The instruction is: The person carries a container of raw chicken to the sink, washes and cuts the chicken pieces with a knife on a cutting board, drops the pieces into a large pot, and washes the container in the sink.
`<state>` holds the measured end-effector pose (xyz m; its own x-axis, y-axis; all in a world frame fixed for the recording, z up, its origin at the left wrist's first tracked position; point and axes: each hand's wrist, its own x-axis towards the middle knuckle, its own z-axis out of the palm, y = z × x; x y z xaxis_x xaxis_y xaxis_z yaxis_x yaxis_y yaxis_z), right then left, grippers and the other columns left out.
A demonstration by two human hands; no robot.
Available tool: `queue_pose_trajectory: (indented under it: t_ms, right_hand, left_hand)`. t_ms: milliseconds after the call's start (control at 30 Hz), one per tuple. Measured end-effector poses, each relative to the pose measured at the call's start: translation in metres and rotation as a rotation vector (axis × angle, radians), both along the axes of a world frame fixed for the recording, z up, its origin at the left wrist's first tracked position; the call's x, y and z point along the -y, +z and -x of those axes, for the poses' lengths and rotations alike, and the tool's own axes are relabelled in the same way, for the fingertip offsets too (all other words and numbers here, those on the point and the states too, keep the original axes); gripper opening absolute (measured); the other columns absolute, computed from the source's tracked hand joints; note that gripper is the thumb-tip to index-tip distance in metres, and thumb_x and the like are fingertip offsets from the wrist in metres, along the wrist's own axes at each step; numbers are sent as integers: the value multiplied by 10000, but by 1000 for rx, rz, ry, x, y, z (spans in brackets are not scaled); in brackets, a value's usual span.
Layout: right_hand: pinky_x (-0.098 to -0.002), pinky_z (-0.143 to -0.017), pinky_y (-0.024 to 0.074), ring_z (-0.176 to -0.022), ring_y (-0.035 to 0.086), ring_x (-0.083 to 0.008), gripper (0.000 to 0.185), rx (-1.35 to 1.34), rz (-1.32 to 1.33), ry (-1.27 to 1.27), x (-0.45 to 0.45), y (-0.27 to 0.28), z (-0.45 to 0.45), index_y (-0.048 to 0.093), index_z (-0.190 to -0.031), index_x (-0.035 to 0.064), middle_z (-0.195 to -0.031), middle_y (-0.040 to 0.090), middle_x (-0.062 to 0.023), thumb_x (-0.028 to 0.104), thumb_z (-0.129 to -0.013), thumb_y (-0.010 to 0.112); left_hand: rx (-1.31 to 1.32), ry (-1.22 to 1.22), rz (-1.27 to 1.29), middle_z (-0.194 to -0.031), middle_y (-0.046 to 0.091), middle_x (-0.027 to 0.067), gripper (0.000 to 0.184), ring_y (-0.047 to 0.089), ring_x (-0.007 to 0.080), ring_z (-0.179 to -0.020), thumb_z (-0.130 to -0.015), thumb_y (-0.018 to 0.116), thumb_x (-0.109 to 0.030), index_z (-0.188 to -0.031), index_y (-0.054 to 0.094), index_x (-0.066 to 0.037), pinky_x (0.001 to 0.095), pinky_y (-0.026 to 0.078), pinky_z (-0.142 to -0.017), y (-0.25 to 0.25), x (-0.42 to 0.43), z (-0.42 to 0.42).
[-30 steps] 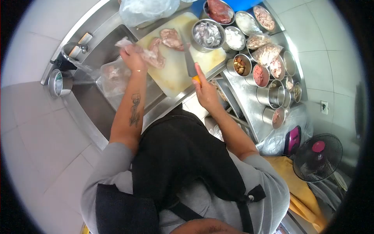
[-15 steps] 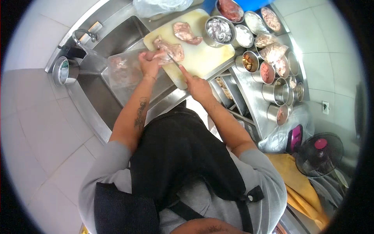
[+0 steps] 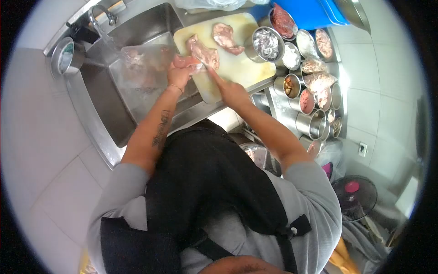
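Taking the cutting board (image 3: 244,71) as the clock face, the left hand (image 3: 179,76) is at 8 o'clock, gripping the lower end of a long piece of meat (image 3: 204,50). That piece lies on the board's 9 o'clock side. The right hand (image 3: 233,94), at 6 o'clock, is closed around a knife (image 3: 204,63); its blade points toward 10 o'clock and meets the meat near the left hand. How deep it cuts, I cannot tell.

A second piece of meat (image 3: 224,37) lies apart at 12 o'clock. A metal bowl of pale strips (image 3: 265,44) sits between 2 and 3. Off the board, a metal sink (image 3: 102,93) is at 9 o'clock, with a clear bag (image 3: 142,68) in it, and a blue tub (image 3: 312,13) stands at 2 o'clock.
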<state>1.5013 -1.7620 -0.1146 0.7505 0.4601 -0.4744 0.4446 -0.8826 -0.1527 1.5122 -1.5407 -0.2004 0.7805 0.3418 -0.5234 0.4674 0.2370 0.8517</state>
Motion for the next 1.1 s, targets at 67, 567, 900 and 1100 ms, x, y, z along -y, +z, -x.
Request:
queue_pose_trajectory:
  t_ms: [67,567,900,1100]
  right_hand:
    - [-550,-769,622,-881,776,-416,940,23,-24,20,-21,-20,-24,108,-1740,358,-1022,761,-255,71,-980,581]
    - [-568,-823,594,-912,750,-466,873,34,-282,90,39,-14,-11,134,-1736,350,-1022,752,-273,65,-995,496]
    - [-536,-833,612,-948,772,-408,941,-24,-72,97,74,12,3,89,-1734,412,-1092,765,-246,55,-990,541]
    - [-574,-794,602,-858,747,-431,795,241,64,-58,173,-7,2,188,-1703,492,-1096,700,-204,221,-1061,571]
  left_hand:
    - [104,82,59,-1106,757,53,378,731,155,-940,-894,824,-68,-1238,668,-64,274,582,-601,8,3,-2]
    - [406,95,-210,-1091,805,55,184,745,131,-980,-970,657,28,-1136,726,-14,284,578,-901,-11,27,-7]
    - [270,447,-33,-1120,717,-2,267,682,114,-897,-1018,665,-143,-1283,693,-151,290,523,-662,13,-43,17]
    - [304,417,285,-1162,741,2,357,712,148,-983,-1025,692,-172,-1377,635,-184,311,549,-697,10,-135,78]
